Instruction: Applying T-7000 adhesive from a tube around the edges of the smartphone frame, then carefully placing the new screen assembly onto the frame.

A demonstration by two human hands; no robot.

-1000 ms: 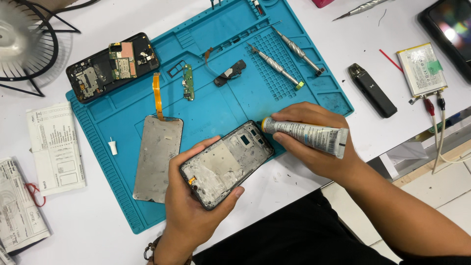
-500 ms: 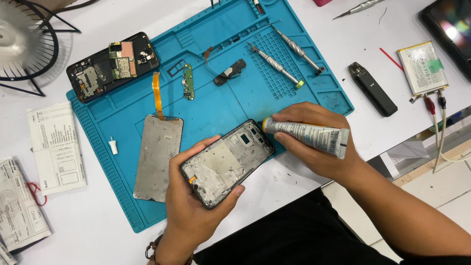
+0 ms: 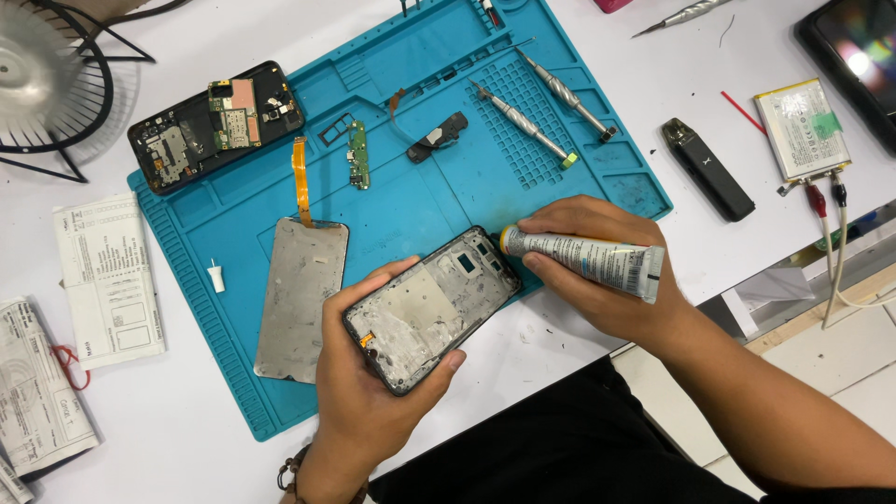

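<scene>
Head view: left hand (image 3: 369, 392) grips the phone frame (image 3: 431, 308) — its long axis tilting up-right toward the glue tube (image 3: 586, 261), nozzle touching the top corner — clenched in the right hand (image 3: 607, 280).

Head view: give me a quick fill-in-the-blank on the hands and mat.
1. The left hand holds a phone ____.
2. The right hand holds a grey ____ with its nozzle at the frame's top corner.
3. Two screwdrivers lie on the ____ mat.

Missing: frame; tube; blue
</scene>
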